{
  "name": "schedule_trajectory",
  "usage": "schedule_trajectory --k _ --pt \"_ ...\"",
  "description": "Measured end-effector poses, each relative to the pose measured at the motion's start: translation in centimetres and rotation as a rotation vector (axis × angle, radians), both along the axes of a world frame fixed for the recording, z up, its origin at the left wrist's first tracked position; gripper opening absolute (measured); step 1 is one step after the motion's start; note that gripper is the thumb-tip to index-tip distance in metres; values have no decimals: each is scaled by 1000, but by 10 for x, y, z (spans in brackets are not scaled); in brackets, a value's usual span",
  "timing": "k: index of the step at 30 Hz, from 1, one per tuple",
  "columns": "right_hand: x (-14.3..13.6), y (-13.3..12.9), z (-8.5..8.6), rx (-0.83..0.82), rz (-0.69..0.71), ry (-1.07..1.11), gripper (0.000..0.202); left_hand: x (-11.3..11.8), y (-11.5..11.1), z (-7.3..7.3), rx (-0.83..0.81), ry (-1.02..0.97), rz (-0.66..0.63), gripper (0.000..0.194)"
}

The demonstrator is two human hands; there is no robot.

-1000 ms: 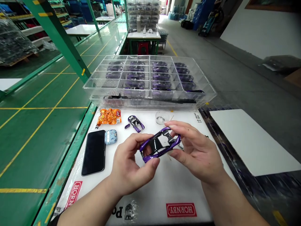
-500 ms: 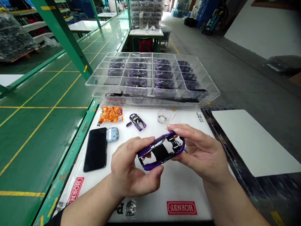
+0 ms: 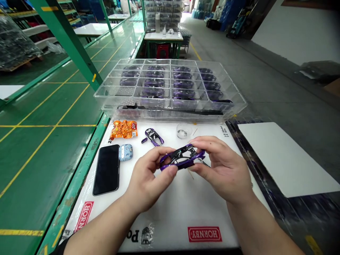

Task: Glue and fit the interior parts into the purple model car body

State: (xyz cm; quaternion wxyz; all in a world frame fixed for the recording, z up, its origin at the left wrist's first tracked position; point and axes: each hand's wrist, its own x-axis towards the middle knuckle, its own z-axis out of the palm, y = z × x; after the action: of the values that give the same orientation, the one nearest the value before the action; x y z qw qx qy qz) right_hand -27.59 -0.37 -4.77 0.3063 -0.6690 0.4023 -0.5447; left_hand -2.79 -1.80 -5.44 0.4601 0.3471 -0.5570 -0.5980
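Observation:
Above the white work surface, a purple and black toy car body [image 3: 182,158] with open window gaps is held between both hands. My left hand [image 3: 150,177] pinches its left end, thumb at the near side and fingers behind. At the right end, my right hand [image 3: 223,166] grips it between thumb and fingers. A thin metal tool, perhaps tweezers [image 3: 204,162], shows by the right thumb; its far part is hidden in the palm. Farther back lies a second purple car body [image 3: 154,137] with a small purple piece [image 3: 144,140] beside it.
A clear compartment tray [image 3: 170,102] holding several purple car bodies spans the back. On the left lie a phone [image 3: 106,170], a blue patterned case [image 3: 126,152] and an orange packet [image 3: 124,129]. A small clear dish [image 3: 183,131] stands behind my hands; a white board [image 3: 287,159] lies right.
The car body has been tilted and turned, so it now shows flatter and more edge-on. Both hands still hold it, and my left hand has shifted up slightly.

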Motion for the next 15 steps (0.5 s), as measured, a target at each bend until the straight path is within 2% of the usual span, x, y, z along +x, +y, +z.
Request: schedule_trajectory --k 3,6,10,15 --pt "1 -1 -1 52 -67 45 37 -5 -6 0 373 167 -165 48" --pt "1 -3 -1 101 -110 65 24 -9 -10 1 576 228 -259 53" --pt "4 -4 1 100 -102 56 20 -9 -13 -1 660 281 -301 54" --pt "7 -3 1 115 -77 34 17 -8 -13 -5 666 309 -312 51"
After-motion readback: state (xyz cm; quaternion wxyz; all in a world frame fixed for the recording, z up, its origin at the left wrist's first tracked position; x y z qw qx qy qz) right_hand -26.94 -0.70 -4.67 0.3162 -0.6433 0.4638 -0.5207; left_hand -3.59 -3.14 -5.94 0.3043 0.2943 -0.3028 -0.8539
